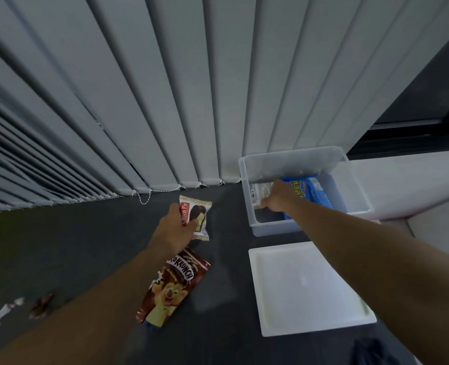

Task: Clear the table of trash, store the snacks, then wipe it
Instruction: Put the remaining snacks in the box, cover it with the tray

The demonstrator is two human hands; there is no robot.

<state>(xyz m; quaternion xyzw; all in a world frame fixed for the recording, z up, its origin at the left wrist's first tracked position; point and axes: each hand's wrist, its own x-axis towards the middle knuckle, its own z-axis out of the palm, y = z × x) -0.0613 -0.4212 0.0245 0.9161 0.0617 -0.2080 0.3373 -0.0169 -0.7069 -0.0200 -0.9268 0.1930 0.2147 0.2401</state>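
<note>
My left hand (171, 230) grips a Choco Pie packet (197, 216) just above the dark table (60, 246). A brown KoKrunch packet (171, 288) lies flat on the table below that hand. My right hand (278, 198) reaches inside the clear plastic storage box (255, 227) and is closed on a clear snack packet (260, 192) at the box's left wall. A blue snack pack (313, 192) lies in the box to the right of that hand.
The white box lid (307, 288) lies on the table in front of the box. Two crumpled wrappers, one white (6, 310) and one brown (42, 305), sit at the far left. Vertical blinds (165, 88) hang behind the table. A dark cloth (373, 351) is at the bottom right.
</note>
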